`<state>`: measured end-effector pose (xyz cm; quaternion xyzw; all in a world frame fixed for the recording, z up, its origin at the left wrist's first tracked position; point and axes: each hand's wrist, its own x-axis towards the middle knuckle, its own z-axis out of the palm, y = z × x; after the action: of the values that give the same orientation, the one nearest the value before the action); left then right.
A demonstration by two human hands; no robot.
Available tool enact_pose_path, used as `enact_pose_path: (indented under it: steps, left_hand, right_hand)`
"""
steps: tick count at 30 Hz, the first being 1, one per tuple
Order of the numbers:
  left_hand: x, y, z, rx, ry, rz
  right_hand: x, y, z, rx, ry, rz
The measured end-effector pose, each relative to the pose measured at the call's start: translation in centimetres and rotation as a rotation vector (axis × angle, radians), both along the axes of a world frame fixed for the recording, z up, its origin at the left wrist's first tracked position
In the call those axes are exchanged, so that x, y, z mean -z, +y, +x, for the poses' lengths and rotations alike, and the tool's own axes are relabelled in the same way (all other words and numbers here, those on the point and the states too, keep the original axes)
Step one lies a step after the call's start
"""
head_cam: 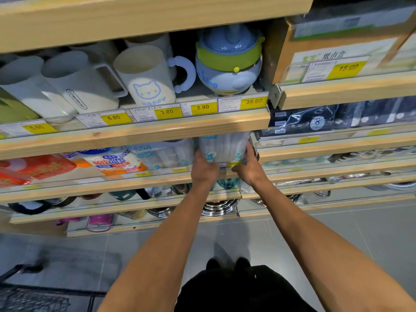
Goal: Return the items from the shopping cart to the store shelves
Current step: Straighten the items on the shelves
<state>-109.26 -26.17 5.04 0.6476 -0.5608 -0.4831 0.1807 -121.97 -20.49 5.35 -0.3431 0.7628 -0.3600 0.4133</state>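
Observation:
A clear plastic pack of disposable cups (224, 146) sits at the right end of the second wooden shelf (135, 183), partly under the shelf above. My left hand (203, 167) grips its left side and my right hand (249, 164) grips its right side. Both arms reach forward from below. The pack's far end is hidden by the upper shelf's front edge. The shopping cart (33, 298) shows only as a dark mesh corner at the bottom left.
Next to the pack lie another clear cup pack (164, 154) and paper cup packs (112, 162). The shelf above holds mugs (146, 75) and a blue and green kids' bottle (228, 59). Lower shelves carry steel bowls (219, 207). Grey floor tiles lie below.

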Motion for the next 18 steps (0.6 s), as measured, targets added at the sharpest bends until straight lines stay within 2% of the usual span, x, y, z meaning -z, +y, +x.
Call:
enact_pose_path:
  steps: [3,5,8,14,18]
  left_hand:
    - [-0.5,1.2,0.1,0.005,0.047,0.049]
    - [-0.3,1.8,0.6,0.003,0.08,0.055]
    - [1.1,2.2,1.3,-0.004,0.075,0.04]
    - [3.4,2.3,2.0,-0.023,0.011,-0.032]
    - [1.2,3.9,0.9,-0.034,0.029,-0.162]
  right_hand:
    - [2.2,-0.5,-0.7,0.032,-0.071,-0.062]
    - [1.3,0.3,-0.1,0.052,-0.075,-0.09]
    - [0.2,1.1,0.8,0.024,-0.017,-0.033]
    - [0.4,0.9,1.7,-0.008,0.111,-0.14]
    - [-0.6,2.5,1.3,0.074,0.144,-0.086]
